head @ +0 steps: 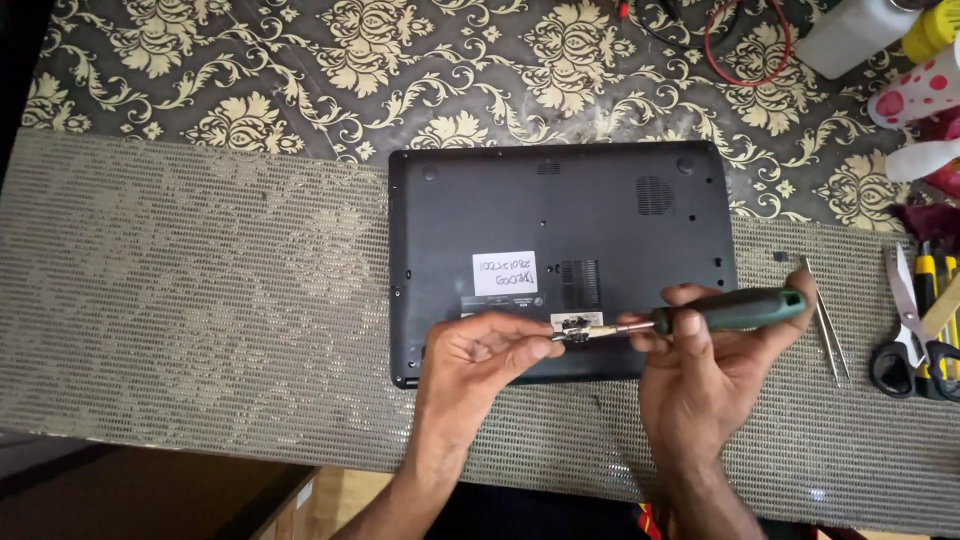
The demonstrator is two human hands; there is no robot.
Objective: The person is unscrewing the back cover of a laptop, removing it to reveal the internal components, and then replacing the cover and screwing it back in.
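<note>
Laptop: a flat black laptop lies bottom-up on a bumpy grey mesh mat; a white sticker sits in its middle.
Screwdriver: a green-handled screwdriver with a thin shiny shaft lies sideways over the laptop's near edge.
Right hand: the right hand is curled tight around the handle.
Left hand: the left hand pinches the shiny tip with its fingertips.
Other tools: metal tweezers and black-handled scissors lie right of the laptop.
</note>
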